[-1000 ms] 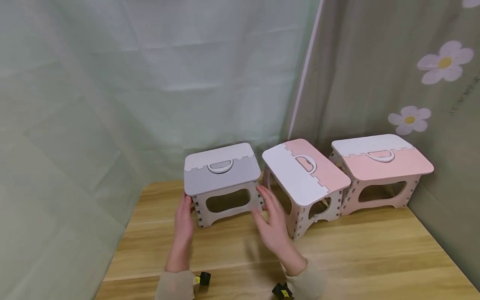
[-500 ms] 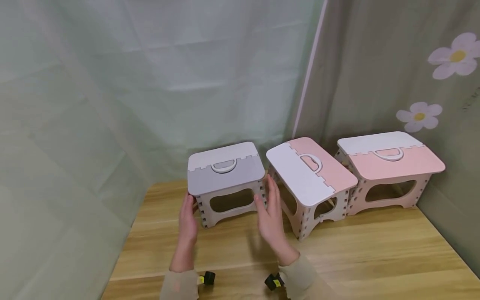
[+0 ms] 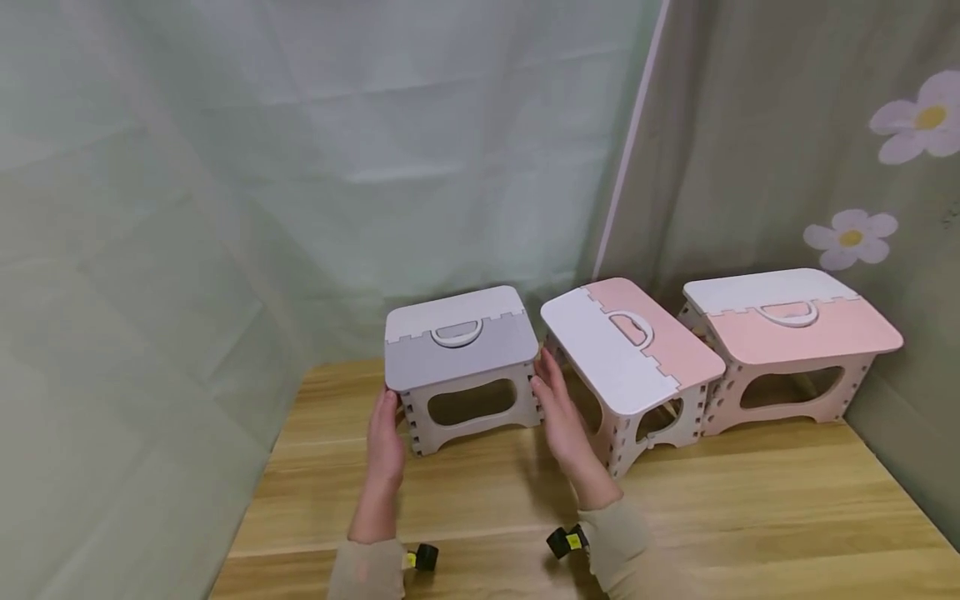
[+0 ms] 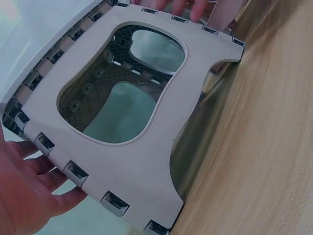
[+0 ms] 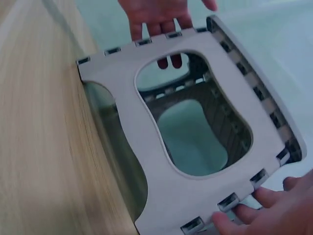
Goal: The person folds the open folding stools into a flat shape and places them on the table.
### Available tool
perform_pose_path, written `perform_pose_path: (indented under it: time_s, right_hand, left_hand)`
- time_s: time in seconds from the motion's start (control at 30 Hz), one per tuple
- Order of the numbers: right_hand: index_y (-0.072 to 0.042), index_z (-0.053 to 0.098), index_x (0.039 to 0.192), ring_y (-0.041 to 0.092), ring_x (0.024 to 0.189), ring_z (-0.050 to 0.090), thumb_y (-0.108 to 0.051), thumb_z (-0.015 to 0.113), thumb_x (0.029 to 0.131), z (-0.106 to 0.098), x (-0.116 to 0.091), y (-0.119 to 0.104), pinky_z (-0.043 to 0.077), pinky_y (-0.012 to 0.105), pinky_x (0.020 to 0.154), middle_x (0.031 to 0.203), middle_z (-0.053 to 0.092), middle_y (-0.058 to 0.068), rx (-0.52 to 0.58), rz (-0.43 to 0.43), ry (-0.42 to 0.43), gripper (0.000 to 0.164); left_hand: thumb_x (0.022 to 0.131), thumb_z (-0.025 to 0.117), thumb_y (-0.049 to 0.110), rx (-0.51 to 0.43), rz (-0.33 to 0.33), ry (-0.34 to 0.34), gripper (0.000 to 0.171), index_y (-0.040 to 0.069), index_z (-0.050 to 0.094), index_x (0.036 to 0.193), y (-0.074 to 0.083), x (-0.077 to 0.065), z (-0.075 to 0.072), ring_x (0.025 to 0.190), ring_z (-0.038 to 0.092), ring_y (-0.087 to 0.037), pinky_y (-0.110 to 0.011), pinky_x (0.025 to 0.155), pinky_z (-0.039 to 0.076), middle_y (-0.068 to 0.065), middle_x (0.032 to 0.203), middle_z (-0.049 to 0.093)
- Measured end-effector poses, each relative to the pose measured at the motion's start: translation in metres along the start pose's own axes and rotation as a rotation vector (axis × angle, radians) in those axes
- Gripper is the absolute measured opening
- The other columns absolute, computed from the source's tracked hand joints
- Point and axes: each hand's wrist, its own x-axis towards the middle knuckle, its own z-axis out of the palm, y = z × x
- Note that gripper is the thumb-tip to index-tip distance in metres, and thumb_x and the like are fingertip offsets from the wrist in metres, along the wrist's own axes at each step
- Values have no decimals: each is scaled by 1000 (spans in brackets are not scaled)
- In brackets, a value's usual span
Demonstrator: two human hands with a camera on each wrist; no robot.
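A folding step stool (image 3: pixel 461 358) with a grey and off-white top stands upright on the wooden table, its handle on top. My left hand (image 3: pixel 386 442) lies along its left side. In the right wrist view two fingertips of the left hand (image 5: pixel 155 13) show through the front panel's opening, behind the panel. At the stool's right side is my right hand (image 3: pixel 564 417), fingers extended, touching the notched edge. In the right wrist view, part of the right hand (image 5: pixel 274 210) is hidden behind that edge.
A pink and white folding stool (image 3: pixel 630 346) stands angled just right of my right hand. Beyond it another pink and white stool (image 3: pixel 802 329) nearly touches it. Pale curtains (image 3: pixel 450 167) hang behind the wooden table (image 3: pixel 465 517).
My right hand has come in against the stool's right side, where it was slightly apart before. The left hand stays at the left side. The head view has shifted slightly left.
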Motion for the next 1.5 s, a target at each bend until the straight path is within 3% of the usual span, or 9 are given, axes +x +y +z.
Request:
perform_pose_path:
  time_s: [0.27,0.7,1.13,1.4,1.5]
  right_hand:
    - [-12,17,172,36,160,21,-36,37,117,-6,8,4,24,67,122,177,17,13,50,55,-77,63]
    - [-12,18,172,35,161,19,-35,39,116,-9,2,3,23,66,123,178,13,11,29,96,-113,64]
    - [-9,23,171,37,159,22,-41,41,115,-8,0,-3,25,66,122,177,19,13,33,142,-101,66]
    - [-7,28,169,38,158,25,-41,44,114,-6,-5,-8,24,64,123,174,26,16,32,145,-76,66]
    - [-7,30,168,38,157,27,-40,46,114,-5,-7,-9,25,63,123,174,28,16,17,142,-73,66]
  left_hand:
    - [118,20,39,-10,7,-12,60,9,22,171,0,3,-1,157,28,-35,-61,124,24,-10,175,26]
    - [119,22,37,-26,-6,12,59,5,27,169,-1,1,-1,151,37,-37,-60,122,28,-17,171,35]
    - [118,20,41,7,-30,10,59,12,29,169,1,-1,-6,152,36,-36,-60,123,27,-12,171,35]
    - [118,21,39,-6,-20,21,60,7,36,166,1,-2,-7,148,40,-37,-59,122,28,-17,166,42]
    - [118,20,40,-17,-47,36,61,5,38,164,2,-2,-8,146,42,-39,-60,121,28,-21,162,45]
